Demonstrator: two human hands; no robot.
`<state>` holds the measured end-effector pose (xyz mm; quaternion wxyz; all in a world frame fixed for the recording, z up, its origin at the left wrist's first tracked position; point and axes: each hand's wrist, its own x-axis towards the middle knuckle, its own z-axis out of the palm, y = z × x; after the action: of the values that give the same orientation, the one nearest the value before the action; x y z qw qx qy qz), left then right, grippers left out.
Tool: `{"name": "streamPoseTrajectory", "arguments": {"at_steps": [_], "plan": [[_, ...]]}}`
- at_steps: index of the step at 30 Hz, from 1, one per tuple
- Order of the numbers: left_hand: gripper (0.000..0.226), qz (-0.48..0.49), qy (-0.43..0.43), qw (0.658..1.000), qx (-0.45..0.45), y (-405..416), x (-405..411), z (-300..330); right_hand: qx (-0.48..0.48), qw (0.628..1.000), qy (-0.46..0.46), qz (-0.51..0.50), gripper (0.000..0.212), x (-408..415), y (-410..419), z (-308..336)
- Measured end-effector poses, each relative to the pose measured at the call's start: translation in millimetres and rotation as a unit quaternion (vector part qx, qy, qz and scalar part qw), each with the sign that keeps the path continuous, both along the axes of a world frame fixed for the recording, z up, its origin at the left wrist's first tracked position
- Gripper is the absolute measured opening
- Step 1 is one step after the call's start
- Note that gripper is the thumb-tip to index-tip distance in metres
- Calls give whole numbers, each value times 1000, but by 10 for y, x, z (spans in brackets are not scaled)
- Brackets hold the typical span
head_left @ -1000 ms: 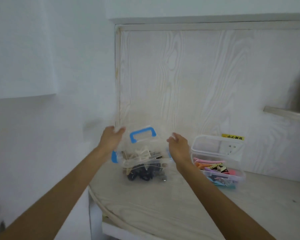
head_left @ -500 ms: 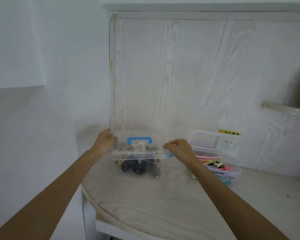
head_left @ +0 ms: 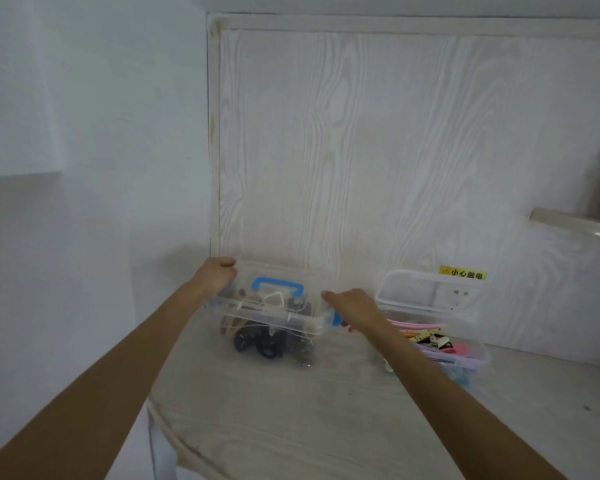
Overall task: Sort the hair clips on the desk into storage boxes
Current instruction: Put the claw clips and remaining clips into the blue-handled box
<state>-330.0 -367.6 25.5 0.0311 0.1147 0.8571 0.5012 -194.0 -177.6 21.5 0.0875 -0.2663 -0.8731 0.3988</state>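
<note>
A clear storage box (head_left: 274, 337) full of dark and beige hair clips stands on the pale wooden desk (head_left: 309, 417), against the back panel. Its clear lid (head_left: 267, 306) with a blue handle (head_left: 278, 285) lies flat on top. My left hand (head_left: 217, 276) grips the lid's left end. My right hand (head_left: 352, 306) grips the right end, its fingers by a blue latch (head_left: 336, 320). To the right, a second clear box (head_left: 465, 355) holds coloured hair clips (head_left: 430, 337), its lid (head_left: 430, 289) standing open against the panel.
A yellow warning sticker (head_left: 463, 273) and a wall socket are on the back panel behind the second box. A small shelf (head_left: 575, 225) juts out at the right. The desk's rounded front-left edge (head_left: 167, 431) drops off beside a white wall.
The lid, tilted up a second ago, has come down flat onto the box of dark clips. Both hands followed it down and now hold its ends.
</note>
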Motion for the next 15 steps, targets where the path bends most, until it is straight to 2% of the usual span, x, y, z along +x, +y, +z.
{"name": "streamPoseTrajectory", "arguments": {"at_steps": [1,4,7,11,12,15], "plan": [[29,7,-6,1000,2,-2,-8,10,-10,1000,2,0,42,-7,7,-10],[10,39,-2,999,-22,-26,7,20,-5,1000,17,6,43,-60,50,-22],[30,49,7,997,-59,-63,-4,-28,-41,999,-9,-4,48,-157,63,6],[26,46,51,989,-127,-80,-10,-84,-53,998,-16,34,58,-309,55,-13],[26,45,55,989,-131,-94,-12,-85,-55,997,-7,46,56,-330,71,-36],[35,44,48,992,-108,-131,-33,-95,-145,985,46,81,42,-319,46,-43]]}}
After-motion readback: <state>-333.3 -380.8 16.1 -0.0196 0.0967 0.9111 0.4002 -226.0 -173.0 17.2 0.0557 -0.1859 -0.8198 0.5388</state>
